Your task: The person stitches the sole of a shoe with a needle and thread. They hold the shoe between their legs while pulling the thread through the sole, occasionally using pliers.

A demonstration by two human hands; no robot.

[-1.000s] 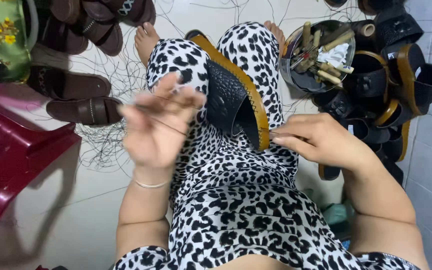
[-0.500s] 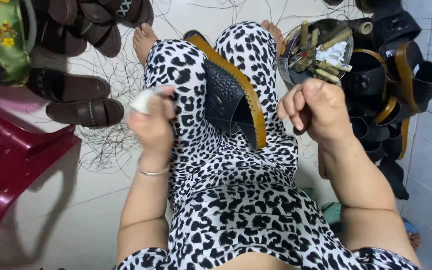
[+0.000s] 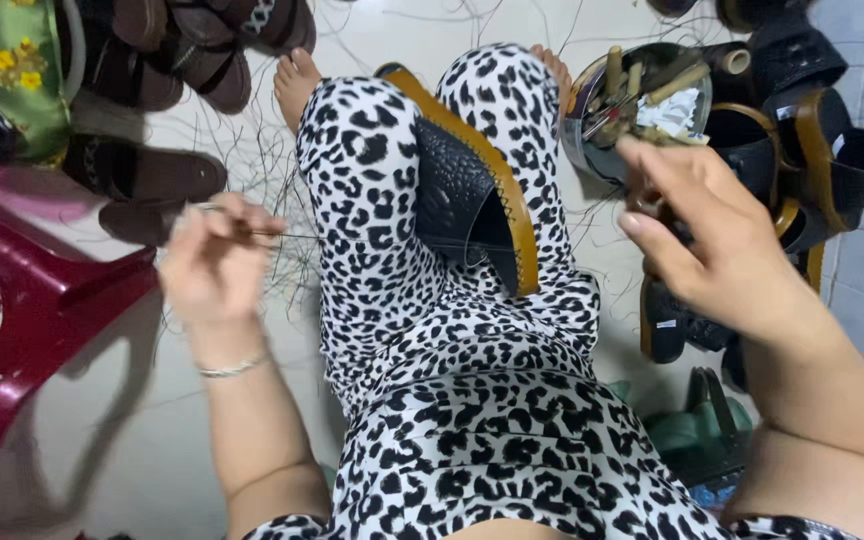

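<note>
Head view. Against the picture half a second ago, the two hands are now moving wider apart: the left hand [image 3: 214,262] is drawing outward to the person's left, and the right hand [image 3: 717,255] is lifting toward the round bowl of tools [image 3: 592,130]. A thin thread [image 3: 297,237] is running from the left fingertips toward the sandal [image 3: 472,190], so the stitch is being pulled through and tightened, as judged from the line of the thread. The sandal itself is staying where it was, lying between the legs on the leopard-print trousers [image 3: 472,430].

Grip state: the left grip is pinching narrow on the thread end, possibly with a needle, which is too small to confirm. The right grip is half curled with the index finger extended; whether it is holding anything cannot be told.

Materials and shapes: the sandal is showing a black, pebble-textured upper and a tan sole edge with a visible row of stitching. The thread is fine and stiff-looking; loose offcuts are littering the pale floor [image 3: 422,30]. Brown sandals [image 3: 157,175] are lying at the left beside a glossy red plastic stool [image 3: 32,310]. Black and tan sandals [image 3: 812,150] are piling up at the right.
</note>
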